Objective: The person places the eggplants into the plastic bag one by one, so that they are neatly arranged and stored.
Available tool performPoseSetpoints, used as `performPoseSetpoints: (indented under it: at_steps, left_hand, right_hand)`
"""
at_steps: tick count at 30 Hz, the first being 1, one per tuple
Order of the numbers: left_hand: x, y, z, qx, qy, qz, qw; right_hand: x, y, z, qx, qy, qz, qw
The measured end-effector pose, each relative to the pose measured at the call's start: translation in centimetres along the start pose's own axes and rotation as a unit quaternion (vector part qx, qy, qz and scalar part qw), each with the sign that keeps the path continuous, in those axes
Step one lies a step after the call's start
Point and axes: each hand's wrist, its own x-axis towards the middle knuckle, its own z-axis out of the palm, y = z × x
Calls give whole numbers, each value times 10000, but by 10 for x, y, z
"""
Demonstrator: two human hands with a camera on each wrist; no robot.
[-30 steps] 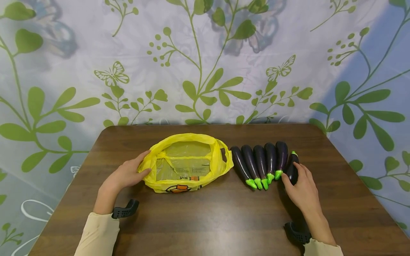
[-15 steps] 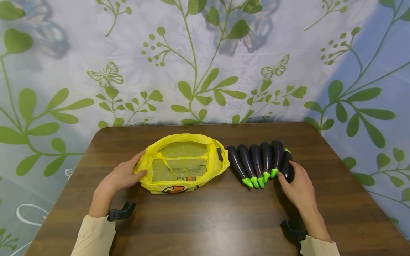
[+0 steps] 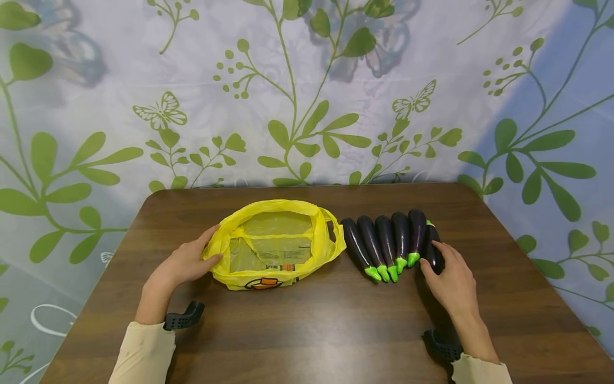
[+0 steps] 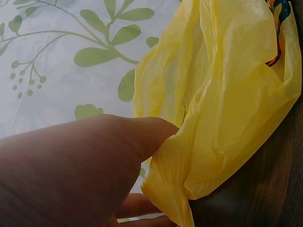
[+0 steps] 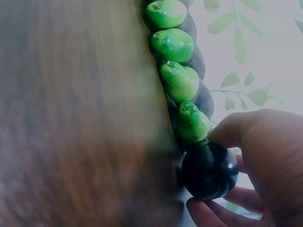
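A yellow plastic bag (image 3: 273,272) with a wide mouth lies on the table, its inside visible from above. My left hand (image 3: 188,262) holds the bag's left end, thumb on one side and fingers on the other, as the left wrist view (image 4: 165,175) shows. To the right of the bag, several dark purple eggplants (image 3: 384,237) lie in a row, green stems toward me. The rightmost eggplant (image 3: 433,249) is turned the other way, green stem at the far end. My right hand (image 3: 453,280) grips its near end; in the right wrist view its rounded tip sits between thumb and fingers.
The brown wooden table (image 3: 312,330) has a far edge close to a leaf-patterned cloth backdrop (image 3: 307,96). Black straps (image 3: 184,317) sit at both wrists. The bag's right handle loop (image 3: 337,234) nearly meets the leftmost eggplant.
The head view has shifted slightly. Both hands, the bag and the eggplants keep nearly the same places relative to each other.
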Motion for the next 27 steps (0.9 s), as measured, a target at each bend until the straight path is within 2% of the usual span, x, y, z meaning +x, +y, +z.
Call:
performPoseSetpoints:
  at_steps: [7,27]
  left_hand:
    - [0,1,0,-4,-8,-15,10000]
    - [0,-1,-1,6,-24,11,10000]
  right_hand:
    - [0,0,-1,-24,38,96,9999]
    - [2,-4,-5,198,525,271,9981]
